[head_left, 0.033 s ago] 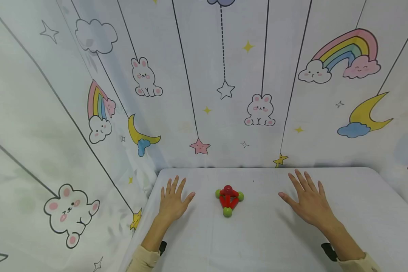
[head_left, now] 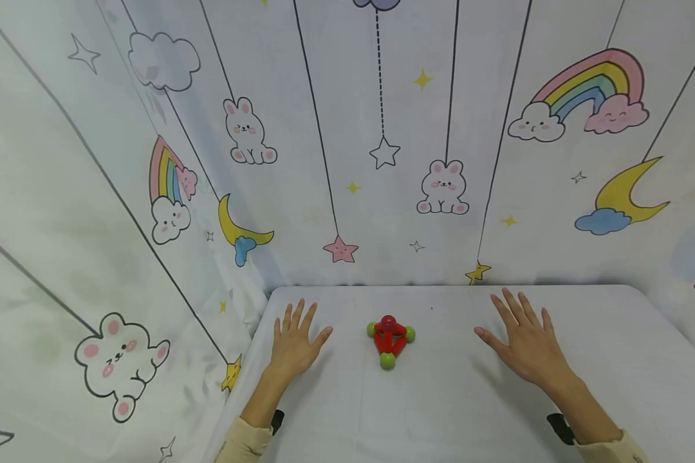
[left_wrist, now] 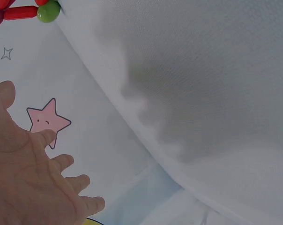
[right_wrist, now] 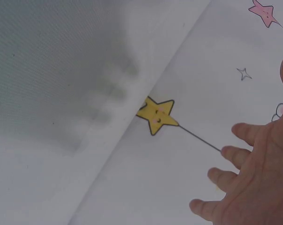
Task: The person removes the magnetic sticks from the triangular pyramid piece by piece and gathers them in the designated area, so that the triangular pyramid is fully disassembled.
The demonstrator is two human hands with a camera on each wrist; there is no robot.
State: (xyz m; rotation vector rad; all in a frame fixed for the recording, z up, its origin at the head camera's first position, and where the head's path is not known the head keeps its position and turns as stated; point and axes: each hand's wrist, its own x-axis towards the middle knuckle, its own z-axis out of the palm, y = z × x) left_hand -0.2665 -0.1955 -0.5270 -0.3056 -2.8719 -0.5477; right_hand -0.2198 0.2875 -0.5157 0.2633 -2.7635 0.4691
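I have the left hand (head_left: 294, 344) spread, fingers straight and wide, holding nothing. Across from it I see the right hand (head_left: 529, 347) fanned out too, just as unburdened. And there between them, off the left thumb's tip and well apart from the right fingers, sits the red-and-green ball-and-rod model (head_left: 388, 339), on the white table (head_left: 428, 411)!

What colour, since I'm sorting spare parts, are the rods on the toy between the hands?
The rods are red; the head view shows them best.
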